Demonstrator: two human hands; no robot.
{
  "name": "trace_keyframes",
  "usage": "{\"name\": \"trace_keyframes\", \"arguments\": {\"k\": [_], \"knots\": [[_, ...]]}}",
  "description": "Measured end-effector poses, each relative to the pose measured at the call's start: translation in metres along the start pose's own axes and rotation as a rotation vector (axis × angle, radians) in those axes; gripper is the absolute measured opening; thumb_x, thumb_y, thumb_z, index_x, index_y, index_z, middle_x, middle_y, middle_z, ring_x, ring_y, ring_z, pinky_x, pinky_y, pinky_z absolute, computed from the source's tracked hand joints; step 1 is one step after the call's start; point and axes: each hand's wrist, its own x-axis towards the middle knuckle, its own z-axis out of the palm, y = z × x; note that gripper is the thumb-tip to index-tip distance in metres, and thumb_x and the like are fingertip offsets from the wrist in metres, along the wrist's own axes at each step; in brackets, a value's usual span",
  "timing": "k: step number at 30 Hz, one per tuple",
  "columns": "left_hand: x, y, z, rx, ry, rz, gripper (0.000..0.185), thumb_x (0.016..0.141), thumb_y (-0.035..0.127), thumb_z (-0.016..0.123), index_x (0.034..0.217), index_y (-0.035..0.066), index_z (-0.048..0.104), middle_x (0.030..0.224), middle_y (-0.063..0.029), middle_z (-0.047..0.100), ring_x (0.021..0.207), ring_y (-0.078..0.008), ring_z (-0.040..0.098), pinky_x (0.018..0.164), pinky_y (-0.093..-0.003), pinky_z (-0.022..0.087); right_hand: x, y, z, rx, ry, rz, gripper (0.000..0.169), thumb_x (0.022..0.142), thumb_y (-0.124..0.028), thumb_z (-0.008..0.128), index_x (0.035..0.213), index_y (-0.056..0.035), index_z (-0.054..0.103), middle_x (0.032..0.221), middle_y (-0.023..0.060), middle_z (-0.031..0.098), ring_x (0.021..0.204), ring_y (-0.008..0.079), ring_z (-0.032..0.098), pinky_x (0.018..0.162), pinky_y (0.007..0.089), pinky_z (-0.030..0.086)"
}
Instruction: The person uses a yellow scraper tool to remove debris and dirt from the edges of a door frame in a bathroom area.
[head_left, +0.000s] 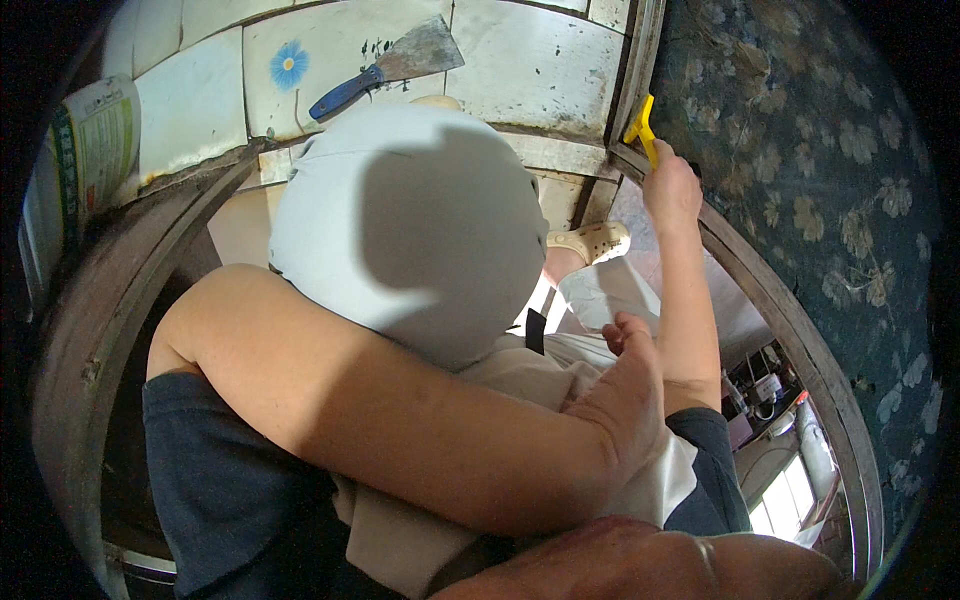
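Observation:
My right hand (673, 187), at the end of my outstretched arm, grips a small yellow plastic scraper (643, 129). Its head touches or lies very near the worn frame edge beside the dark floral surface. My left forearm crosses in front of me, and my left hand (628, 337) is beside my right forearm, fingers loosely bent, with nothing visible in it. Between my arms and the tiles bulges a rounded light grey cloth shape (420, 225), seemingly my knee, partly in shadow. A putty knife (394, 67) with a blue handle lies on the white tiles (536, 64).
A labelled container (97, 142) stands at the left. A beige clog (592, 244) is on my foot beyond the knee. The dark floral surface (817, 187) and its curved-looking frame (795, 292) bound the right side. Cables and small items (761, 390) show at lower right.

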Motion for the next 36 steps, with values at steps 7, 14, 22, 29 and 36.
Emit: {"name": "trace_keyframes", "arguments": {"k": [7, 14, 22, 29, 36], "knots": [[-0.001, -0.003, -0.003, -0.028, -0.007, -0.018, 0.034, 0.086, 0.021, 0.043, 0.100, -0.003, 0.063, 0.089, -0.0188, 0.062, 0.084, -0.0326, 0.057, 0.081, -0.0542, 0.040, 0.012, -0.002, -0.003, -0.085, -0.053, -0.073, 0.019, 0.081, -0.002, 0.048, 0.099, -0.0052, 0.056, 0.089, 0.0183, 0.064, 0.084, 0.0345, 0.063, 0.067, 0.0432, 0.051], [0.001, -0.002, 0.000, -0.014, -0.027, 0.004, 0.033, 0.086, 0.021, 0.042, 0.101, -0.002, 0.063, 0.090, -0.0192, 0.061, 0.084, -0.0328, 0.057, 0.082, -0.0544, 0.040, 0.018, -0.004, -0.019, -0.152, -0.141, -0.144, 0.017, 0.082, -0.003, 0.048, 0.098, -0.0021, 0.056, 0.087, 0.0186, 0.064, 0.084, 0.0355, 0.063, 0.070, 0.0443, 0.051], [0.001, 0.000, -0.001, -0.013, -0.027, -0.035, 0.036, 0.086, 0.022, 0.042, 0.101, -0.003, 0.062, 0.095, -0.0223, 0.062, 0.090, -0.0359, 0.057, 0.083, -0.0548, 0.039, 0.024, -0.008, -0.006, -0.136, -0.187, -0.129, 0.015, 0.083, -0.003, 0.046, 0.095, 0.0011, 0.055, 0.089, 0.0201, 0.064, 0.084, 0.0369, 0.063, 0.070, 0.0442, 0.051], [0.002, 0.005, 0.000, 0.002, 0.013, -0.062, 0.037, 0.084, 0.024, 0.044, 0.101, -0.004, 0.062, 0.095, -0.0229, 0.062, 0.091, -0.0363, 0.057, 0.084, -0.0528, 0.038, 0.037, 0.019, 0.010, 0.096, -0.097, -0.082, 0.029, 0.078, -0.009, 0.058, 0.107, -0.0060, 0.059, 0.095, 0.0180, 0.063, 0.088, 0.0348, 0.061, 0.077, 0.0423, 0.048], [-0.001, 0.002, -0.003, -0.037, -0.017, -0.023, 0.036, 0.085, 0.025, 0.045, 0.101, -0.002, 0.062, 0.095, -0.0203, 0.062, 0.091, -0.0340, 0.058, 0.084, -0.0523, 0.038, -0.008, -0.043, 0.014, 0.375, -0.121, -0.158, 0.034, 0.078, -0.013, 0.062, 0.112, -0.0101, 0.059, 0.094, 0.0188, 0.063, 0.088, 0.0359, 0.060, 0.076, 0.0417, 0.048]]}}
